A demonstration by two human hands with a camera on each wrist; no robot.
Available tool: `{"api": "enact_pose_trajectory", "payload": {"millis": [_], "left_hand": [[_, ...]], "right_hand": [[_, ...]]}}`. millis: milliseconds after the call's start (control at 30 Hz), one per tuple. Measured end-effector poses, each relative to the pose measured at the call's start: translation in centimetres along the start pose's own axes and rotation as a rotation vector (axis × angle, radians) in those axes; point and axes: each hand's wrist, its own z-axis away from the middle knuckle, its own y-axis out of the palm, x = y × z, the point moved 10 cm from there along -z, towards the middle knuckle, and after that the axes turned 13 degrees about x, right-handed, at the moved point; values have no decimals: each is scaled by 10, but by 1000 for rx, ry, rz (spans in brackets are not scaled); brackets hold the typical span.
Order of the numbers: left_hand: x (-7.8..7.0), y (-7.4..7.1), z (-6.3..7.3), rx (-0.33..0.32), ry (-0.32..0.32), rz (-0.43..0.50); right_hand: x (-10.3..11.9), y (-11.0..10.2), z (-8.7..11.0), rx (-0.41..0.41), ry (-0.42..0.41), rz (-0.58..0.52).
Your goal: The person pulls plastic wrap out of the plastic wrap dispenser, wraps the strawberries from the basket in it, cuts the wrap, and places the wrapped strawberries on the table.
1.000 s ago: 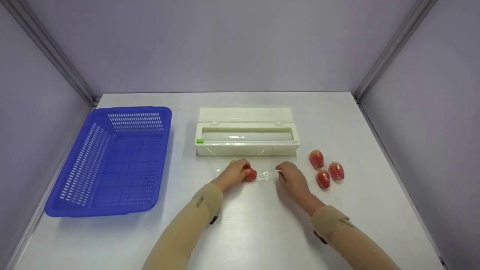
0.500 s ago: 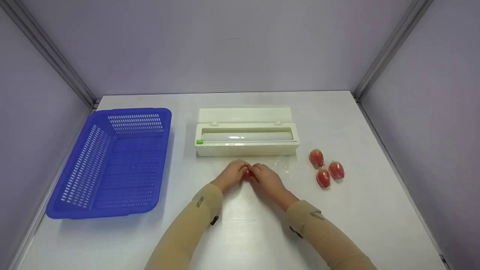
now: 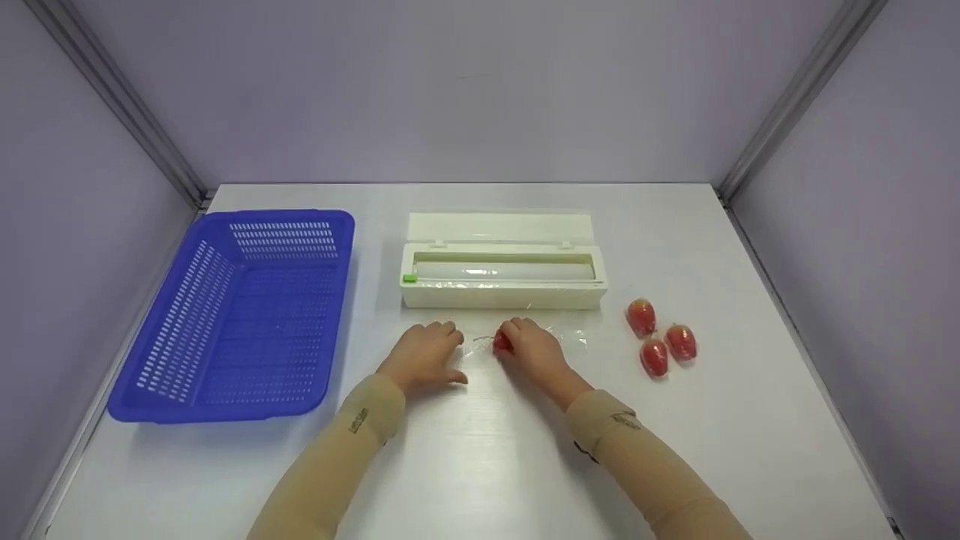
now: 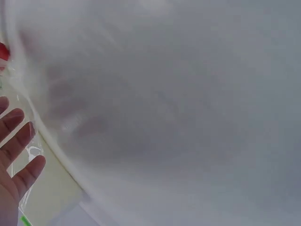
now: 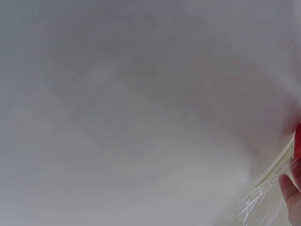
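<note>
My right hand (image 3: pixel 536 352) grips a small red apple (image 3: pixel 501 342) near the middle of the white table, its fingers covering most of it. A sheet of clear cling film (image 3: pixel 480 345) lies around the apple, in front of the film dispenser. To the left of the apple, my left hand (image 3: pixel 422 357) is held apart from it, thumb and fingers spread. The left wrist view shows those spread fingers (image 4: pixel 19 136) against the film. At the right edge of the right wrist view, part of the red apple (image 5: pixel 298 141) shows beside the right hand's fingers.
The white cling film dispenser (image 3: pixel 502 298) stands behind the hands with its lid up and a film roll (image 3: pixel 510 271) inside. Three film-wrapped apples (image 3: pixel 655 357) lie on the right. A blue slotted basket (image 3: pixel 341 300) stands on the left. Panels surround the table.
The right hand came left to the apple and now holds it. The left hand, which held the apple, has let go and moved left with its fingers spread.
</note>
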Motion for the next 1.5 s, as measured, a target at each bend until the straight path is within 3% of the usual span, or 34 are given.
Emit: {"api": "enact_pose_trajectory", "payload": {"millis": [100, 167, 233, 367, 533, 733, 800, 900, 967, 1033, 1133, 1233, 1367, 1500], "left_hand": [[1, 1, 9, -42, 20, -112], [5, 1, 12, -63, 3, -81], [12, -1, 14, -87, -27, 5], [33, -5, 16, -130, -118, 279], [57, -2, 13, -155, -221, 581], [73, 4, 10, -149, -364, 726], [78, 1, 14, -208, -426, 723], [81, -13, 20, -366, -472, 661], [73, -26, 20, -459, -422, 587], [56, -35, 13, -484, -303, 513], [21, -38, -5, -393, -97, 423], [-8, -30, -22, -268, 22, 350], [-26, -20, -37, -176, 33, 286], [-29, -12, -46, -129, -17, 295]], "right_hand": [[-6, 3, 1, 10, 22, -25], [-9, 4, 2, 11, 32, -50], [-13, 6, 2, 19, 56, -75], [-16, 6, 0, 54, 97, -89], [-18, 6, -1, 76, 74, -98], [-24, 7, -4, 107, 73, -205], [-25, 8, -5, 128, 76, -229], [-27, 8, -8, 158, 91, -249], [-29, 8, -10, 175, 104, -268], [-30, 7, -12, 185, 107, -287], [-31, 5, -16, 192, 99, -318], [-30, 4, -20, 198, 88, -334], [-30, 5, -23, 206, 84, -342], [-40, 8, -18, 185, 139, -485]]}}
